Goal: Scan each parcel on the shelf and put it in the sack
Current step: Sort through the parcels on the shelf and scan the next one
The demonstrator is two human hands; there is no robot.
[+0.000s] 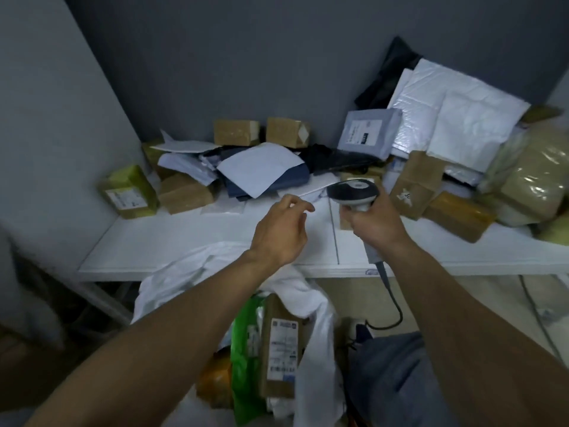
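The white shelf (172,241) spans mid-frame, parcels (184,192) heaped along its back so the front stays free for scanning. The sack (317,306) gapes at lower centre, just under the edge, some parcels already inside. The right hand (374,220) is clamped on the scanner (352,191); the left hand (281,231), fingers loosely apart and empty, hovers toward the heap.

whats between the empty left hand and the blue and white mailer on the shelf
In the head view, only a bare stretch of white shelf separates the left hand from the blue and white mailer. No parcel lies in that gap.
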